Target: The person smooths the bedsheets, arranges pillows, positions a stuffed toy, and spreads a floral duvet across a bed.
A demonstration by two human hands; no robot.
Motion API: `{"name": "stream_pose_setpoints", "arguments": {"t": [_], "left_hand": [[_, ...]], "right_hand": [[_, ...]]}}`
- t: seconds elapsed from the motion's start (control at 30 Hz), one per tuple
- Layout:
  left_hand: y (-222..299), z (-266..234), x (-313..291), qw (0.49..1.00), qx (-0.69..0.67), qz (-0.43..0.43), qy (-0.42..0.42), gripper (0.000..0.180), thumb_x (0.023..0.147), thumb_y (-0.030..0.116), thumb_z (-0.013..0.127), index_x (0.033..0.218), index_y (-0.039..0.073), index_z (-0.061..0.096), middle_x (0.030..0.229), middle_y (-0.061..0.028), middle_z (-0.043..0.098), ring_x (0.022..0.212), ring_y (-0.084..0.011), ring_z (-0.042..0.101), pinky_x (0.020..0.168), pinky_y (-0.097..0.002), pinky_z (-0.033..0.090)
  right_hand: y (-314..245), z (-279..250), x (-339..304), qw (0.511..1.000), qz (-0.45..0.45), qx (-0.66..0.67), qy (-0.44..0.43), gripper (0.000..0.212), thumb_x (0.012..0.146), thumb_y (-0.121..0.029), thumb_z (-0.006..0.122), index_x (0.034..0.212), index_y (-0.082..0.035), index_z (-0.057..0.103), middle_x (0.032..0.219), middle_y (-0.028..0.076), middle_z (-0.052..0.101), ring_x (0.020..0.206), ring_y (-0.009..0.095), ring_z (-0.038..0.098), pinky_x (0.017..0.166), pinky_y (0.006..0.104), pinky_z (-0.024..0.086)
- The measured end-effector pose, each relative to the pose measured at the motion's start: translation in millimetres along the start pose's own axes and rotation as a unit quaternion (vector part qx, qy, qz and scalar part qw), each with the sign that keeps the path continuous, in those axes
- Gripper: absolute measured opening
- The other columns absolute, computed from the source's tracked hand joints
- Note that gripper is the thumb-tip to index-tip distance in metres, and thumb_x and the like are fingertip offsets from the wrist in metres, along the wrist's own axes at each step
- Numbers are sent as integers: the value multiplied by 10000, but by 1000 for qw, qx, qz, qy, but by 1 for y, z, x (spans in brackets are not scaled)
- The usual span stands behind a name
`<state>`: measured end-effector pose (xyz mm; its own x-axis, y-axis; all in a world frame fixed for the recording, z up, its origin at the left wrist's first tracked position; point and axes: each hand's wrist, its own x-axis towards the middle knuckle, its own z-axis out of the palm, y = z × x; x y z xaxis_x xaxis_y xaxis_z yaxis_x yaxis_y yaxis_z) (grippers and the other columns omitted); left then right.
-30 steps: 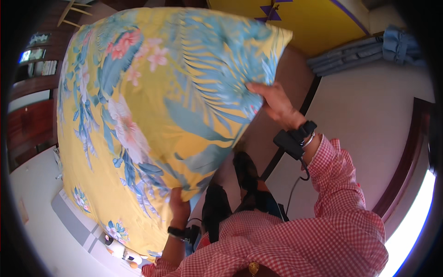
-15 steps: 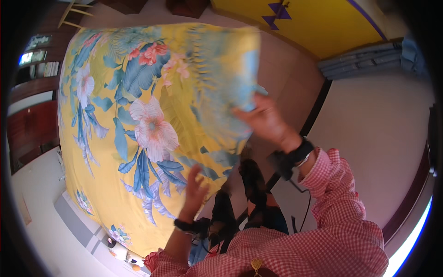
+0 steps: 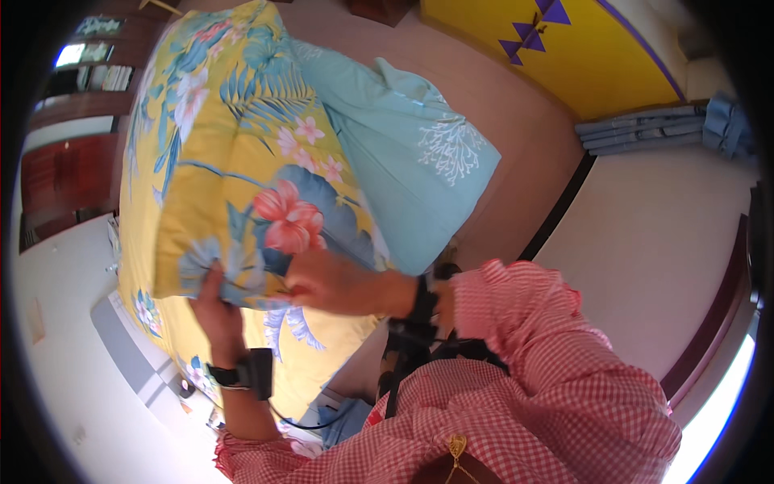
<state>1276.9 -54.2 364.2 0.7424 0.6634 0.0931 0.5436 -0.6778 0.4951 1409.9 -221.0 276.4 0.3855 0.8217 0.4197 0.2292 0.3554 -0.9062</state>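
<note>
A yellow quilt [image 3: 230, 149] printed with blue leaves and pink and red flowers spreads across the left and middle. Its near part is folded over, and a pale teal side [image 3: 403, 145] with a white branching pattern shows to the right. My right hand [image 3: 330, 282] is closed in a fist on the near edge of the fold, just below a red flower. Beside it on the left, my left hand [image 3: 216, 315] grips the same edge near its corner, the fingers partly hidden by the cloth.
Folded blue-grey cloth [image 3: 645, 131] lies along the top of a pale surface [image 3: 645, 218] at right. Beyond stands a yellow cabinet [image 3: 556, 60] with purple triangles. Dark shelves [image 3: 85, 89] are at far left. A black cable [image 3: 302, 425] hangs by my left wrist.
My right hand has moved left with the quilt's edge, folding it over and baring the teal side. My left hand, earlier spread above the quilt, has moved left and closed on the edge.
</note>
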Motion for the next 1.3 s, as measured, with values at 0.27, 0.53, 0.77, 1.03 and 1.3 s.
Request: {"name": "stream_pose_setpoints", "arguments": {"t": [0.27,0.53,0.77,1.03,1.3], "left_hand": [[-174,-223,-71,871,-355,-247,232,287,845,116,525,1092,-29,510,1021,-81,571,895,-145,561,795,-281,457],[-357,-267,-148,846,-144,-362,364,329,792,123,591,1086,-21,552,1020,-82,590,852,-173,558,755,-285,444],[-437,-222,-144,905,85,-351,224,397,773,203,603,1073,-47,537,1019,-177,601,870,-270,580,777,-337,441],[-453,-173,-190,845,347,-393,105,398,763,276,611,1033,-14,587,1007,-180,613,903,-306,589,789,-371,443],[-359,-88,-146,894,337,-263,138,435,750,63,607,1128,-73,442,1112,-239,500,1027,-382,484,915,-403,371]], "right_hand": [[79,-97,-161,929,256,-268,-6,147,745,-134,571,849,-36,537,823,139,513,821,335,497,748,388,420],[87,-65,-215,819,193,-463,-279,192,780,-128,517,949,-81,595,1131,152,485,1030,291,459,829,410,412],[151,112,-122,897,110,-366,-223,293,709,-124,557,998,-134,602,1194,162,458,1109,362,392,921,465,334],[231,22,-45,798,99,-574,-154,202,791,-156,490,927,-12,529,1003,154,524,968,286,469,885,422,351],[195,-242,-83,635,484,-601,-21,430,849,-239,473,1266,-177,392,1329,123,348,1204,281,349,975,413,305]]}}
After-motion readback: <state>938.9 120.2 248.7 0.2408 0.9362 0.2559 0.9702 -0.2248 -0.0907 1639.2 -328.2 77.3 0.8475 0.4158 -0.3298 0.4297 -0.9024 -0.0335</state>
